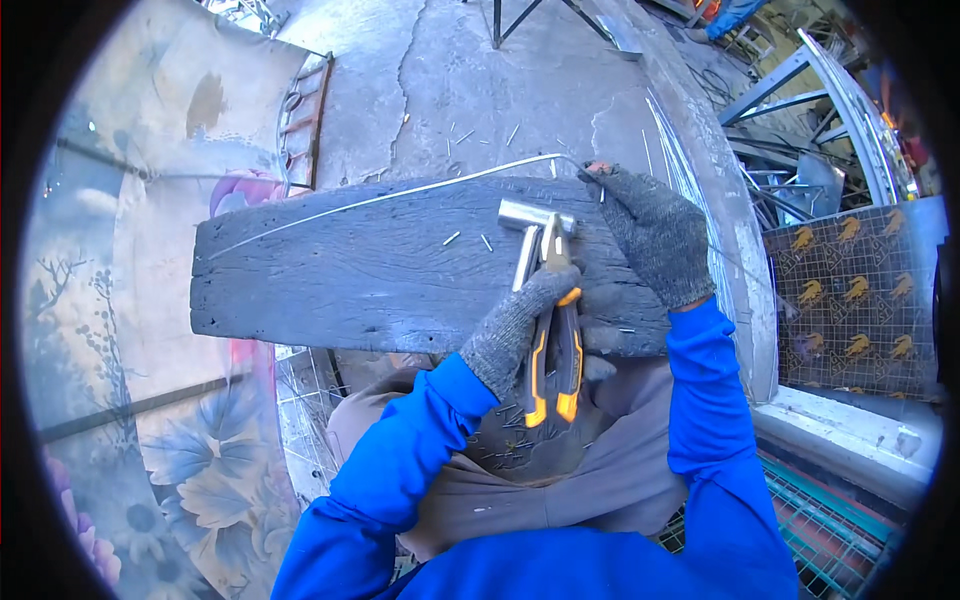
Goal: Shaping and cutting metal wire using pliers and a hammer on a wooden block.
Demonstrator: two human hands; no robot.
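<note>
My left hand (pixel 522 318), in a grey knit glove, is closed around pliers (pixel 570 345) with black and orange handles. The jaws point away from me, and the handle ends hang toward my lap. Right beside the jaws is a silver T-shaped metal tool like a hammer (pixel 527 214); its shaft runs under my left hand, and I cannot tell whether my fingers also grip it. A long thin metal wire (pixel 400 193) stretches from the left over a dark wooden plank (pixel 330 270). My gloved right hand (pixel 658 238) pinches it near the plank's far right corner.
Short cut wire pieces (pixel 452 238) lie on the plank, on the concrete floor (pixel 480 80) and in my lap (pixel 512 440). A floral sheet (pixel 200 440) hangs at the left. Metal frames (pixel 800 90) and a patterned board (pixel 850 300) stand at the right.
</note>
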